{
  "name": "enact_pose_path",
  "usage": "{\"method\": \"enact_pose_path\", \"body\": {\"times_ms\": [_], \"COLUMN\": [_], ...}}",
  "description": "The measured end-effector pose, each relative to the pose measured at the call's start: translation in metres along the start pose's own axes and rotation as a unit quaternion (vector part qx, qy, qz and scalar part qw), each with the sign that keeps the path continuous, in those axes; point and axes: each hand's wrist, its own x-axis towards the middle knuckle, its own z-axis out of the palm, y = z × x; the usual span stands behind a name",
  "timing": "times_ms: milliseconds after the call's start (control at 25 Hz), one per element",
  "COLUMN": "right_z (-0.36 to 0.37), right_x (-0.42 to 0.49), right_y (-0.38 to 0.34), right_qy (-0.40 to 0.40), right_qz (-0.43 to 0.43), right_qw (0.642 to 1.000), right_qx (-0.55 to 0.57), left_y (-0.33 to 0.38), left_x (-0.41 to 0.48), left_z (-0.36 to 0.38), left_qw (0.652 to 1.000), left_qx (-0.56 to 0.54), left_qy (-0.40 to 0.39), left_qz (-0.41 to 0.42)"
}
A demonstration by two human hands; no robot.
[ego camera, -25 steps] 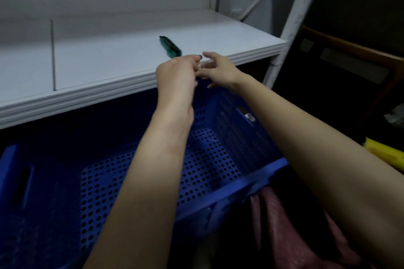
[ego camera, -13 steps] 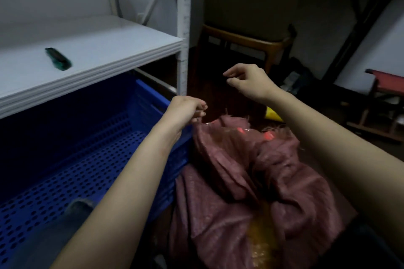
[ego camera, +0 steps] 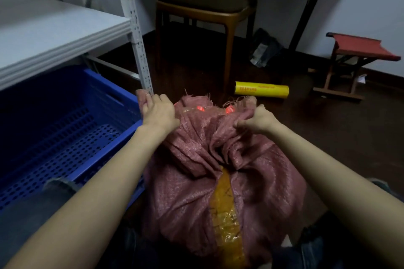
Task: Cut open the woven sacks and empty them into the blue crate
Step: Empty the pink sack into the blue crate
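Note:
A dull red woven sack [ego camera: 192, 183] stands on the floor between my knees, with a strip of yellowish tape down its front. Its frayed mouth is open at the far side, and orange-red items show inside. My left hand [ego camera: 158, 113] grips the left edge of the sack's mouth, next to the crate's rim. My right hand [ego camera: 254, 121] grips a bunched fold of the sack at the right of the mouth. The blue perforated crate [ego camera: 65, 137] sits to the left under the white shelf, with nothing in the part I see.
A white shelf [ego camera: 56, 33] with a slotted metal post [ego camera: 137, 35] overhangs the crate. Beyond the sack stand a wooden chair [ego camera: 209, 17], a yellow roll [ego camera: 261, 90] on the dark floor, and a small red stool [ego camera: 358, 59] at right.
My view swung right from the shelf and its green cutter to the sack. Both hands came down from near the shelf and took hold of the sack's mouth.

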Motion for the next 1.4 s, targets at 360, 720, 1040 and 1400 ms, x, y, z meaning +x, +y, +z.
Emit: {"method": "enact_pose_path", "body": {"times_ms": [360,720,1040,1400], "right_z": [-0.033,-0.082,-0.022,-0.052], "right_x": [-0.053,-0.096,-0.094,-0.098], "right_y": [0.024,0.041,0.018,-0.030], "right_qy": [-0.009,-0.003,-0.143,-0.043], "right_qz": [-0.115,-0.185,-0.229,-0.078], "right_qw": [0.954,0.948,0.962,0.822], "right_qx": [0.278,0.258,-0.043,0.563], "left_y": [0.064,0.063,0.048,0.007], "left_x": [-0.037,-0.093,-0.110,-0.109], "left_z": [0.048,0.003,-0.039,-0.019], "left_qw": [0.977,0.976,0.951,0.990], "left_qx": [0.038,-0.156,-0.284,-0.055], "left_qy": [-0.122,-0.029,0.066,-0.122], "left_qz": [0.172,0.148,0.106,0.046]}}
